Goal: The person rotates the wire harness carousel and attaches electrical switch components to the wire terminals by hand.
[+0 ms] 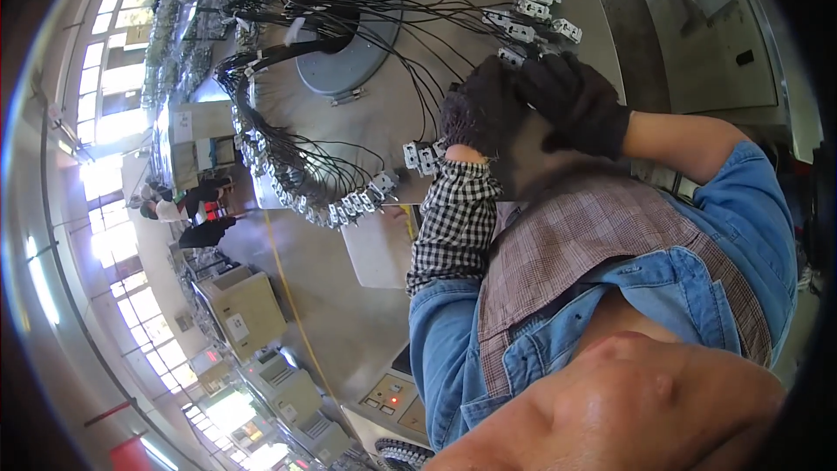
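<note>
Left hand (478, 109) and right hand (575, 106), both gloved, curl close together over the table (349, 126); whether they grip anything is hidden. Silvery connectors (521, 32) on black cables (410, 4) lie just beside them. Contents of the pale box-like object (377, 253) are unclear.

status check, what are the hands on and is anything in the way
Left hand and right hand gloved, close together, grip hidden. Silver connector beside them, contact unclear. Black cables fanned across table, possible snag.
</note>
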{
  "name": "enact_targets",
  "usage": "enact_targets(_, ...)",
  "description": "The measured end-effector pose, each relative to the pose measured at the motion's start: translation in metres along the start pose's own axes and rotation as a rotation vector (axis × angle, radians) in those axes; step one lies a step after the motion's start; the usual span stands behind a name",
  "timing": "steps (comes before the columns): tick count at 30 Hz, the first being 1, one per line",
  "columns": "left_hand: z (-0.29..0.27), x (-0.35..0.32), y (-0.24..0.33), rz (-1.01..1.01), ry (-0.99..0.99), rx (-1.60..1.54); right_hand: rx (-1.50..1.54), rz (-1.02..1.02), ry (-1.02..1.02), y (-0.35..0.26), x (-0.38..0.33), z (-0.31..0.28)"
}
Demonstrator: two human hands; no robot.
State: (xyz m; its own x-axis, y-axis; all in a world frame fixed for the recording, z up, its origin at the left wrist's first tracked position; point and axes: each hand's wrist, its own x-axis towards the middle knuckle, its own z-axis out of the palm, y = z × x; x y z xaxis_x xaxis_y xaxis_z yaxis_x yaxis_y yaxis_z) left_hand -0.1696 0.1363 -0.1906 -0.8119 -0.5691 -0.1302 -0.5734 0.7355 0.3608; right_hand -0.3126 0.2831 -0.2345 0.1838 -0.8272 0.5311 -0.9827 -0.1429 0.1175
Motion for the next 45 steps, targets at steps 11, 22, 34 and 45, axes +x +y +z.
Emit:
enact_targets(11, -0.031, 0.009, 0.009, -0.131, -0.173, -0.221, 0.154, 0.204, -0.147, 0.029, 0.02, 0.009)
enact_targets(22, -0.001, 0.008, 0.002, -0.027, 0.002, -0.127, -0.093, -0.006, -0.004, 0.036, -0.01, 0.008)
enact_targets(34, 0.023, -0.035, 0.013, 0.135, 0.292, 0.167, 0.043, 0.052, -0.011, 0.026, -0.003, 0.033)
enact_targets(45, 0.005, -0.031, 0.005, 0.109, 0.168, 0.105, 0.215, -0.086, -0.411, 0.027, 0.031, 0.02)
